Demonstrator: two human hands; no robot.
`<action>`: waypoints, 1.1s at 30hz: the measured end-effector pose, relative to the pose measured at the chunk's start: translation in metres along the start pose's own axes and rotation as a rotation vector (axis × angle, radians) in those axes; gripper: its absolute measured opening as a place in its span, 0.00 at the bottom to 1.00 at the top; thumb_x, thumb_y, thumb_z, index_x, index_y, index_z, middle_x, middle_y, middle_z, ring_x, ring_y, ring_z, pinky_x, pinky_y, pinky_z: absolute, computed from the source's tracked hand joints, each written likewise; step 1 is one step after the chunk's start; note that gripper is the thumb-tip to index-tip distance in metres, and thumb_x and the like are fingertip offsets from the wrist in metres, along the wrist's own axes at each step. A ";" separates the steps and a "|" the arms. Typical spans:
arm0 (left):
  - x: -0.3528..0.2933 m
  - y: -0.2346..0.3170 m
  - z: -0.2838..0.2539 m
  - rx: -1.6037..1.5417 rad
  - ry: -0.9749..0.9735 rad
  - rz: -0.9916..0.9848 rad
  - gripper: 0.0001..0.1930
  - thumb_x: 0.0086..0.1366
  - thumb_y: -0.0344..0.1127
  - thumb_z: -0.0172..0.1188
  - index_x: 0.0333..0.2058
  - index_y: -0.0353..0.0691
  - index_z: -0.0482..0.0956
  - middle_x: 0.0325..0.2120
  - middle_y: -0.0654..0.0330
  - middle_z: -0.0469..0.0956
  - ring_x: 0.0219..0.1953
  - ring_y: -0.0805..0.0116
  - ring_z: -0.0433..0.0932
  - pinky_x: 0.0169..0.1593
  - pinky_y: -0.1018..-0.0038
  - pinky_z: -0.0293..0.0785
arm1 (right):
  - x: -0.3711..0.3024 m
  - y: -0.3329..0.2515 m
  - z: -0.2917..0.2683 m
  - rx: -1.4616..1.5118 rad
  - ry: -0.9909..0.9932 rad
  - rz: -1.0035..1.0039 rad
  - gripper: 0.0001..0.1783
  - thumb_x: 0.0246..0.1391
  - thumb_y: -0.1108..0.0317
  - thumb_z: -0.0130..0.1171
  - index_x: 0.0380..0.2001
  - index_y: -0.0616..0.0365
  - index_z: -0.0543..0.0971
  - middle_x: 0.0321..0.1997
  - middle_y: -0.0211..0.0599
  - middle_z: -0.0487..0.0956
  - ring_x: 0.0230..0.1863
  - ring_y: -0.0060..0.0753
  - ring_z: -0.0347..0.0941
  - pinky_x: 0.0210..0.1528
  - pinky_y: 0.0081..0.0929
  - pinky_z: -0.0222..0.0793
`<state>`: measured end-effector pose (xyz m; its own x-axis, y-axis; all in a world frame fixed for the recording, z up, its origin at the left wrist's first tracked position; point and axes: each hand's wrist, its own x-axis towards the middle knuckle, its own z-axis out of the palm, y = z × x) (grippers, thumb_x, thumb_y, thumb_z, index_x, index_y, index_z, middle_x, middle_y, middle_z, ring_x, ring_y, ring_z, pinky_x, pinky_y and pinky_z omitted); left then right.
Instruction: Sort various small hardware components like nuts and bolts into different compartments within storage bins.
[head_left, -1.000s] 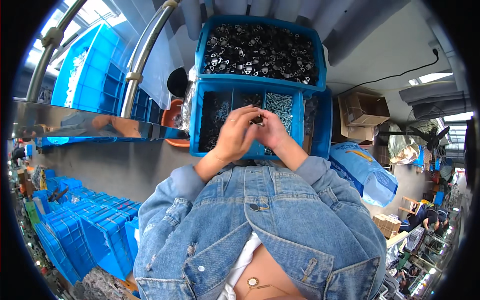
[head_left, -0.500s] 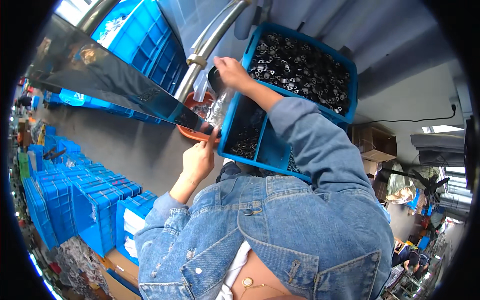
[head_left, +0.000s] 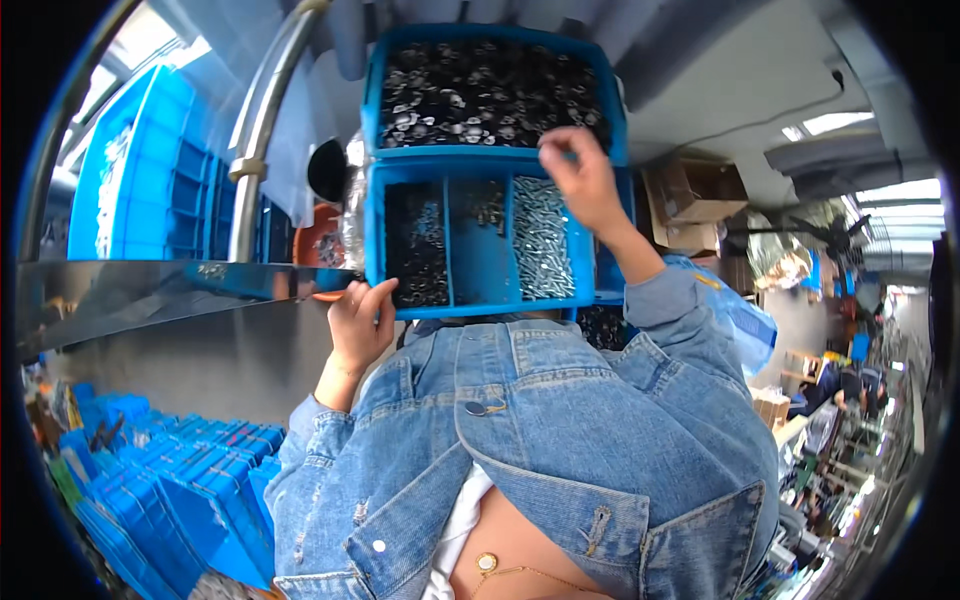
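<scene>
A blue divided tray (head_left: 470, 313) stands in front of me, with dark small rings (head_left: 412, 285) in its left section. Few small parts lie in the middle one, and silvery screws (head_left: 545, 250) fill the right one. My right hand (head_left: 590, 190) hovers over the far end of the screws, slightly blurred, fingers bent and apart with nothing visible in them. By the tray's near left corner, my left hand (head_left: 362, 325) has its fingers curled together beside the metal edge (head_left: 180, 295); what they pinch, if anything, is too small to make out.
Behind the tray sits a blue bin (head_left: 500, 95) of dark metal clamps. A black round cup (head_left: 327, 170) and an orange basin (head_left: 318, 235) are at its left, near a metal pole (head_left: 262, 140). Blue crates (head_left: 200, 490) stand at lower left, cardboard boxes (head_left: 700, 190) at right.
My right hand has left the black cup and moved right, over the screws. My left index finger, stretched out before, is now bent. The view has turned, so the tray appears straight ahead.
</scene>
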<state>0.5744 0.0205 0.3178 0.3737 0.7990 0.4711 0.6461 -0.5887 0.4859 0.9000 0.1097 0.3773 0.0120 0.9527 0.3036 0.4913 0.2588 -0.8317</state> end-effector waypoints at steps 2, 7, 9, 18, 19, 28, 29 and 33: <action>0.026 0.008 0.018 -0.095 -0.041 0.038 0.15 0.48 0.22 0.57 0.38 0.39 0.77 0.25 0.55 0.72 0.27 0.56 0.72 0.32 0.65 0.71 | -0.030 0.025 -0.009 -0.229 -0.237 0.072 0.13 0.50 0.72 0.54 0.42 0.61 0.72 0.44 0.43 0.72 0.47 0.40 0.70 0.50 0.30 0.66; 0.047 -0.014 0.092 0.358 -0.227 0.186 0.15 0.50 0.27 0.55 0.39 0.36 0.76 0.37 0.53 0.73 0.38 0.56 0.73 0.39 0.70 0.77 | -0.098 0.090 0.026 -0.666 -0.590 -0.014 0.25 0.44 0.78 0.50 0.50 0.66 0.66 0.60 0.62 0.61 0.61 0.66 0.56 0.63 0.45 0.54; 0.046 -0.023 0.114 0.563 -0.591 0.050 0.17 0.50 0.26 0.56 0.42 0.36 0.74 0.37 0.53 0.72 0.41 0.55 0.74 0.43 0.67 0.75 | -0.119 0.085 0.042 -0.945 -0.414 -0.232 0.21 0.44 0.76 0.51 0.46 0.66 0.69 0.54 0.58 0.66 0.56 0.64 0.61 0.59 0.46 0.60; 0.064 -0.017 0.083 0.333 -0.592 -0.081 0.07 0.51 0.35 0.61 0.24 0.37 0.78 0.24 0.49 0.78 0.30 0.50 0.79 0.34 0.60 0.76 | -0.086 0.096 0.022 -0.588 -0.591 -0.165 0.11 0.40 0.78 0.55 0.32 0.62 0.75 0.37 0.48 0.71 0.41 0.51 0.71 0.42 0.41 0.71; 0.065 -0.015 0.079 0.339 -0.592 -0.090 0.07 0.51 0.35 0.61 0.24 0.37 0.78 0.24 0.49 0.78 0.30 0.50 0.79 0.34 0.60 0.76 | -0.079 0.097 0.022 -0.532 -0.691 -0.073 0.11 0.39 0.79 0.55 0.31 0.62 0.75 0.36 0.48 0.72 0.40 0.52 0.72 0.42 0.40 0.71; 0.058 -0.008 0.054 -0.118 -0.544 -0.409 0.13 0.61 0.41 0.58 0.26 0.35 0.75 0.19 0.49 0.77 0.23 0.55 0.77 0.28 0.67 0.72 | -0.052 0.104 0.020 -0.440 -0.825 0.080 0.09 0.35 0.75 0.63 0.27 0.62 0.80 0.28 0.45 0.80 0.34 0.44 0.78 0.36 0.34 0.73; 0.057 -0.009 0.052 -0.116 -0.545 -0.415 0.13 0.61 0.41 0.58 0.26 0.35 0.75 0.19 0.49 0.77 0.23 0.55 0.77 0.28 0.67 0.72 | -0.048 0.104 0.018 -0.435 -0.830 0.078 0.09 0.35 0.75 0.63 0.27 0.62 0.80 0.28 0.45 0.80 0.34 0.44 0.78 0.36 0.34 0.73; 0.056 0.001 0.040 -1.186 -0.399 -1.010 0.09 0.65 0.38 0.52 0.29 0.40 0.73 0.20 0.62 0.75 0.18 0.82 0.67 0.21 0.86 0.62 | -0.044 0.105 0.014 -0.412 -0.915 0.072 0.10 0.37 0.72 0.65 0.28 0.61 0.81 0.28 0.43 0.81 0.34 0.40 0.78 0.36 0.33 0.72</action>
<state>0.6227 0.0696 0.3149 0.3985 0.7685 -0.5007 -0.0601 0.5666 0.8218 0.9389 0.0972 0.2705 -0.5347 0.7650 -0.3589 0.7809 0.2852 -0.5557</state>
